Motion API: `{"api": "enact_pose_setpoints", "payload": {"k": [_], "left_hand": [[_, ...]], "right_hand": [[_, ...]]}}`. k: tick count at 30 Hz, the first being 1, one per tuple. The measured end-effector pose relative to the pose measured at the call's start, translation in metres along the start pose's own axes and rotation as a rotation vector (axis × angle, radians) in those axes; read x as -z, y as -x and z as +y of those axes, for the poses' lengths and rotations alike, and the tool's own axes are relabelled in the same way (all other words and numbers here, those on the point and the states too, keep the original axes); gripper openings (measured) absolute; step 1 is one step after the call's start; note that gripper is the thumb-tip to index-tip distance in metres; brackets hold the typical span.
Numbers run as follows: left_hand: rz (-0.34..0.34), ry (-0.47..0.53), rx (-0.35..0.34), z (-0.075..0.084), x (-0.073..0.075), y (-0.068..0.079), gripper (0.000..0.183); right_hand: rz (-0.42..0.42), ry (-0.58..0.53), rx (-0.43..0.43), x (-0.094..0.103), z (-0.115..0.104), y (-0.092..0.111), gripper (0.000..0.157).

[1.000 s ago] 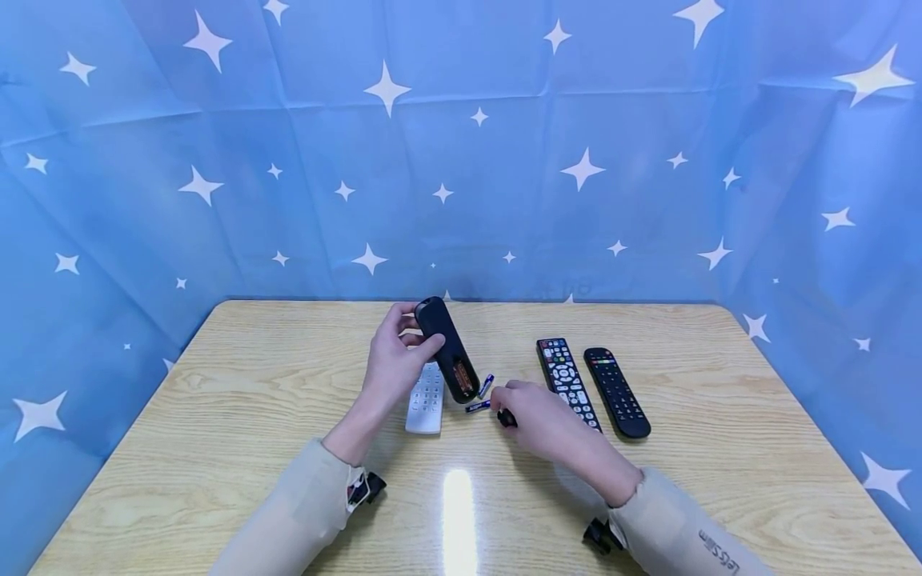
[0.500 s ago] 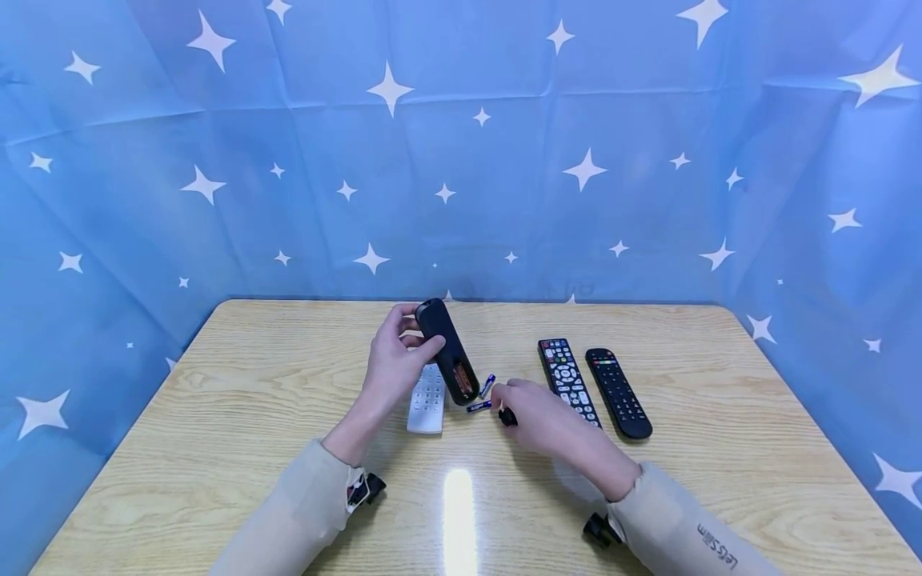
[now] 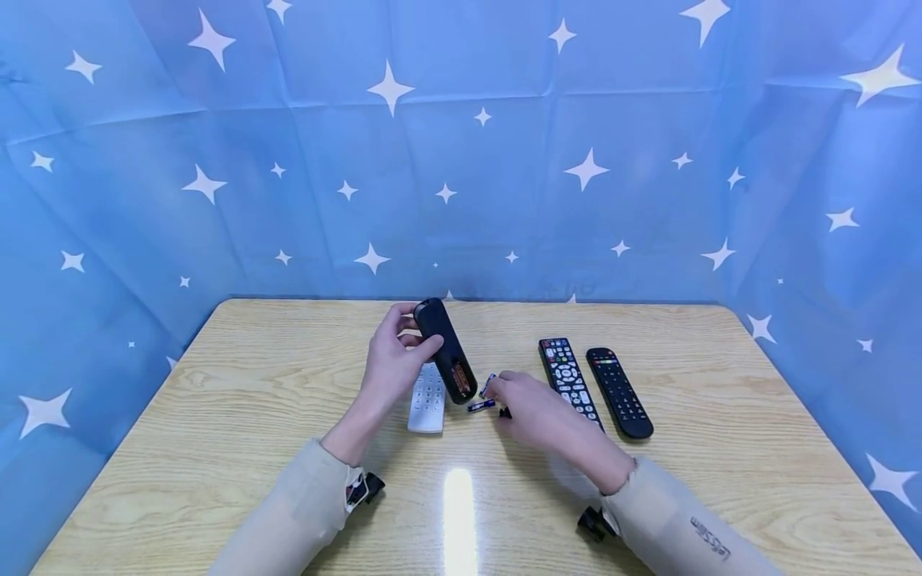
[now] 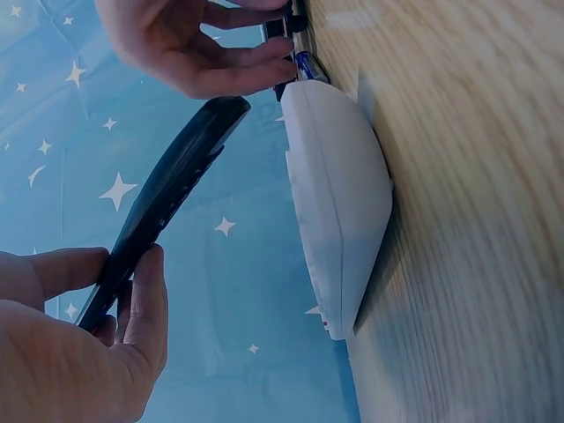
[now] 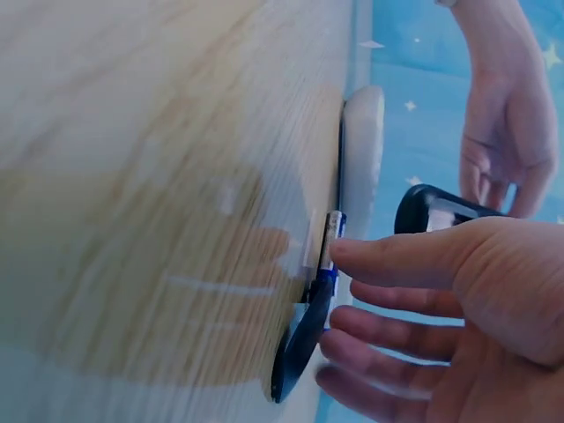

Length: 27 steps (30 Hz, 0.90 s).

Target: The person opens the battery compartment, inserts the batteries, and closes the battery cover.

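My left hand (image 3: pixel 396 356) grips a black remote control (image 3: pixel 442 344) above the table, its back turned up. The remote's battery compartment (image 3: pixel 461 378) is uncovered at the near end. My right hand (image 3: pixel 536 408) reaches low, its fingertips at a small blue-and-silver battery (image 3: pixel 488 385). A second battery (image 3: pixel 481 406) lies just nearer. In the right wrist view the thumb and fingers are apart beside the battery (image 5: pixel 333 238); a firm hold does not show. Below that hand lies a small black curved piece (image 5: pixel 300 348), mostly hidden in the head view.
A white remote (image 3: pixel 426 404) lies under the raised black one, partly covered. To the right are a black remote with white buttons (image 3: pixel 569 380), partly behind my right hand, and another black remote (image 3: pixel 619 392). A blue star-patterned cloth (image 3: pixel 461 160) hangs behind the wooden table (image 3: pixel 288 384).
My right hand has shifted slightly away from me, from beside the black piece to the farther battery. The left hand and its remote have hardly moved.
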State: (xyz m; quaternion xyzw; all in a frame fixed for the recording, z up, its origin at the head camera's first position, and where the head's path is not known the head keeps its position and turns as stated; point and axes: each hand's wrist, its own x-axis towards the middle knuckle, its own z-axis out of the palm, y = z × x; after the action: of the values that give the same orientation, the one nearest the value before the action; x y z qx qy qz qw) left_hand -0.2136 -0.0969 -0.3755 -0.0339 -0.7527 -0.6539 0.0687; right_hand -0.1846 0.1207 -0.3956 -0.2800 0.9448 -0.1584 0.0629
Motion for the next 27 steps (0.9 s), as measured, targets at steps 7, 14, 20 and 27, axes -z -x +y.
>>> {"api": "enact_pose_setpoints", "payload": {"k": [7,14,20,27], "left_hand": [[0.000,0.018,0.002,0.000,0.001,0.000,0.046],[0.000,0.008,0.003,-0.001,0.001,0.000,0.046],[0.001,0.000,0.010,0.000,0.001,0.000,0.045],[0.006,0.002,0.012,0.001,0.001,0.000,0.045]], "right_hand": [[0.043,0.032,0.081,-0.004,0.000,-0.006,0.017],[0.022,0.054,0.059,-0.007,-0.001,-0.009,0.009],[0.016,0.071,0.034,-0.009,-0.004,-0.010,0.009],[0.022,0.110,0.043,-0.012,-0.006,-0.011,0.010]]}}
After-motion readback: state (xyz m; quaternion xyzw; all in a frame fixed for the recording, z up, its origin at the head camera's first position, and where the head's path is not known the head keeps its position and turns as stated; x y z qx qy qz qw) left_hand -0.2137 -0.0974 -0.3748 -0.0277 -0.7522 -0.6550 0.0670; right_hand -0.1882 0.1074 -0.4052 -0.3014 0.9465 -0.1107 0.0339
